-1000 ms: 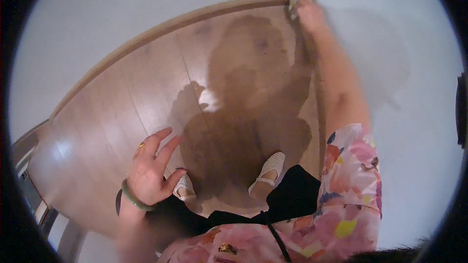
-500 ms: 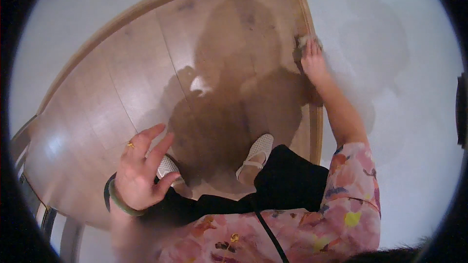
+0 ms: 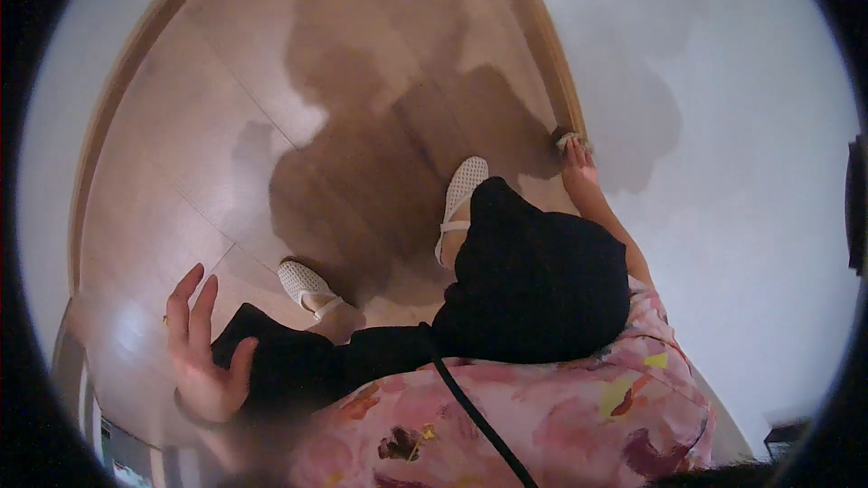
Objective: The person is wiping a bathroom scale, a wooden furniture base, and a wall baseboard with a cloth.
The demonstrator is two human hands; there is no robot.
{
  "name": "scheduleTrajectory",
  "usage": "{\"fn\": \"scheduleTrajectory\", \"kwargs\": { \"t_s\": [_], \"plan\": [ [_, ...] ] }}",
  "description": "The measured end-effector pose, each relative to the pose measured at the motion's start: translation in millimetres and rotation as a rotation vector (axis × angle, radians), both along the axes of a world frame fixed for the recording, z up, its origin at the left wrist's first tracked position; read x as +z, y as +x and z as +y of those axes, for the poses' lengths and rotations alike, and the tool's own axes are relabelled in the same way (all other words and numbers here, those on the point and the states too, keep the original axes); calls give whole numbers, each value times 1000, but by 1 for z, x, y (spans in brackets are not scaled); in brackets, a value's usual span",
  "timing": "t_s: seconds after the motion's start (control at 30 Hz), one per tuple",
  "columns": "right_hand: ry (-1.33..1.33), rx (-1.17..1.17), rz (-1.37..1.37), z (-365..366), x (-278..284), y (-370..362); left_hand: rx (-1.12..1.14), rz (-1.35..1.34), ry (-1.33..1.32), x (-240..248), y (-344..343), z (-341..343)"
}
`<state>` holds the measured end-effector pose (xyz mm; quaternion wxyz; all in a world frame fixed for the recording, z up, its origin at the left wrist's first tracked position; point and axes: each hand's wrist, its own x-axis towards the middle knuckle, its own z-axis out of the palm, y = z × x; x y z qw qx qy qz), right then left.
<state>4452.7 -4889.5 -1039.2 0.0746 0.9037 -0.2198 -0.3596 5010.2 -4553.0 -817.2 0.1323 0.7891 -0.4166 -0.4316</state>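
Note:
Against the wooden baseboard (image 3: 549,54) on the right, my right hand (image 3: 579,165) presses a small pale cloth (image 3: 569,140). Its fingers lie over the cloth, which is bunched and partly hidden under them. My left hand (image 3: 206,343) hangs in the air at the lower left, fingers apart and nothing in it. A ring shows on one of its fingers. Below that hand is my black-clad left knee.
Wood-look floor (image 3: 194,145) spreads between white walls (image 3: 723,244), with dark shadows across it. My feet, in white woven shoes (image 3: 465,188), stand on it. A dark strap (image 3: 475,416) hangs over my floral top. Some dark-edged object (image 3: 122,447) sits at the lower left.
My right hand has slid nearer to me along the baseboard with the cloth. My left hand has moved left and lower. The view has shifted, and my right knee now looks larger.

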Motion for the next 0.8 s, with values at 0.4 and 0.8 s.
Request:
{"fn": "scheduleTrajectory", "kwargs": {
  "t_s": [0.4, 0.8],
  "plan": [
    [-428, -1641, -501, 60, 16, -35, -32, -56, -100, 17, 101, 13],
    [-519, -1670, -797, 19, -3, 196, 115, -54, -58, 30, 105, 55]
  ]
}}
